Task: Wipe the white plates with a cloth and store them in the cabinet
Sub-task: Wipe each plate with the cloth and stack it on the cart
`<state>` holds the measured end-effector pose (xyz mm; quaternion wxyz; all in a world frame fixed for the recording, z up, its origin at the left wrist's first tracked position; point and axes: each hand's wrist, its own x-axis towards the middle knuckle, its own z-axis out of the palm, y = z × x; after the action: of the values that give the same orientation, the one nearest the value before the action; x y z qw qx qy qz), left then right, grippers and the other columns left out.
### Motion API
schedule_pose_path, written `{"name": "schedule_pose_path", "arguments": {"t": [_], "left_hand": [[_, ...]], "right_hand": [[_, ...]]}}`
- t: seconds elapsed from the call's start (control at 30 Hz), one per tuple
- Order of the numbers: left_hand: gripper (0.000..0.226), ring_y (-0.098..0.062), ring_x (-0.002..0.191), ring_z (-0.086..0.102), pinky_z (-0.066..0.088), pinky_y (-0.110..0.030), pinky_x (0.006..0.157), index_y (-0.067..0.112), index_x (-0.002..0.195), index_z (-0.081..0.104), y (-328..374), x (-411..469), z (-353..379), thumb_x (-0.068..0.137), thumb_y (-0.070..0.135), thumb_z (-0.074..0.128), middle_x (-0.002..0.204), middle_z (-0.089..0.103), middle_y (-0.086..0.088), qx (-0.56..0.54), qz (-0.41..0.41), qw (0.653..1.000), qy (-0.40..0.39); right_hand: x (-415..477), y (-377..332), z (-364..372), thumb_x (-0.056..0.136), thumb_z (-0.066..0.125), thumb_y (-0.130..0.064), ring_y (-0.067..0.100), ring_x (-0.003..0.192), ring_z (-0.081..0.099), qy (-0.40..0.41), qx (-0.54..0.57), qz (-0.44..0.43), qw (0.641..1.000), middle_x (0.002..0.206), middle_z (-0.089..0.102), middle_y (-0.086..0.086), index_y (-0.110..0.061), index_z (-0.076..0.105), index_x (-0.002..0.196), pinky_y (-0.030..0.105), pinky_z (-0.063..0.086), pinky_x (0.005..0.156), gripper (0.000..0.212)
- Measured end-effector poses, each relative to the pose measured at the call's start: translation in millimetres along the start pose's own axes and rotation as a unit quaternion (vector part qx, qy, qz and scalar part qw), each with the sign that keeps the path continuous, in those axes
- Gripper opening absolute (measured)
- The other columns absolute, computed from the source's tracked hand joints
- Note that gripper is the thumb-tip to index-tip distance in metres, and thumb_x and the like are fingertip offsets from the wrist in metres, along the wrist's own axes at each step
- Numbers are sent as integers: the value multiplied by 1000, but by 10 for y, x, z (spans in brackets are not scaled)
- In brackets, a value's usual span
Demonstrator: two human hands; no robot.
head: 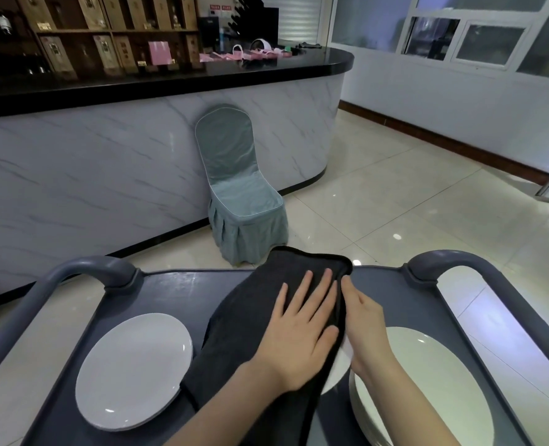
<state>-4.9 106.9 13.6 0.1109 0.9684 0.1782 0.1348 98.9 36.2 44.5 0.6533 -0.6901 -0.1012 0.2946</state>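
On the grey cart tray [176, 294], under the dark grey cloth [260, 310]: white round plate [339, 370], pressed by flat-fingered left grip [302, 329], rim pinched by right grip [366, 326]; plate stack [427, 387] just right, bare tray ahead-left.

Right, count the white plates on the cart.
3 at least: a left plate, a middle plate mostly hidden under the dark cloth, and a right stack whose lower plates cannot be counted.

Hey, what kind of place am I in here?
Probably a restaurant or banquet hall: a bar counter backed by shelves of boxed bottles, a covered banquet chair, and a cart carrying white plates.
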Motion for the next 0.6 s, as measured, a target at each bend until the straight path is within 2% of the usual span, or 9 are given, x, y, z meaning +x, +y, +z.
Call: {"name": "schedule_pose_path", "arguments": {"t": [0.07, 0.13, 0.23, 0.33, 0.47, 0.53, 0.6], "left_hand": [[60, -10, 147, -22, -12, -48, 118, 31, 155, -8, 0, -105, 5, 101, 45, 16, 161, -20, 16, 6, 18, 1000, -2], [59, -12, 149, -19, -11, -46, 119, 32, 155, -4, -60, -253, 35, 102, 45, 19, 162, -15, 15, 5, 44, 999, -12], [64, -12, 150, -12, -6, -41, 121, 34, 156, -2, -268, -454, 90, 100, 43, 29, 163, -11, 16, -15, 58, 998, -37], [65, -8, 149, -16, -10, -36, 121, 39, 153, -9, -515, -514, 138, 99, 47, 26, 160, -19, 21, -16, 26, 998, -55], [60, -6, 145, -27, -7, -45, 122, 34, 152, -15, -548, -310, 137, 103, 41, 20, 157, -27, 19, -33, -78, 996, -35], [59, -10, 146, -27, -9, -46, 121, 32, 152, -15, -428, -152, 87, 101, 42, 12, 158, -27, 16, -30, -71, 997, -17], [60, -12, 148, -22, -10, -44, 121, 31, 154, -10, -283, -54, 29, 100, 43, 12, 161, -21, 15, 3, -25, 1000, -1]], "right_hand": [[-2, 2, -47, 97, 57, -41, 17, 74, 62, -7, 4, 13, 1000, 78, 69, 10, -5, 73, 83, 38, 52, 75, 41], [11, -27, -126, 98, 57, -41, 18, 70, 63, 13, 21, 15, 1000, 73, 70, 7, -7, 73, 80, 35, 52, 70, 41], [24, -53, -217, 98, 55, -44, 21, 64, 52, 52, 26, 8, 998, 66, 57, 8, 1, 64, 79, 30, 43, 60, 50], [-11, 6, -224, 98, 52, -48, 19, 63, 42, 64, 0, 2, 998, 60, 46, 0, 0, 55, 74, 31, 37, 61, 54], [-157, 140, -59, 99, 49, -47, 13, 63, 51, 30, -55, -26, 998, 57, 58, -11, -15, 63, 69, 30, 43, 65, 47], [-218, 219, 33, 99, 51, -45, 13, 62, 49, 13, -50, -9, 999, 58, 57, -7, -14, 60, 62, 30, 43, 65, 49], [-245, 235, 75, 100, 54, -39, 14, 65, 48, -4, -23, 11, 1000, 62, 56, -2, -15, 62, 63, 30, 42, 65, 45]]}}
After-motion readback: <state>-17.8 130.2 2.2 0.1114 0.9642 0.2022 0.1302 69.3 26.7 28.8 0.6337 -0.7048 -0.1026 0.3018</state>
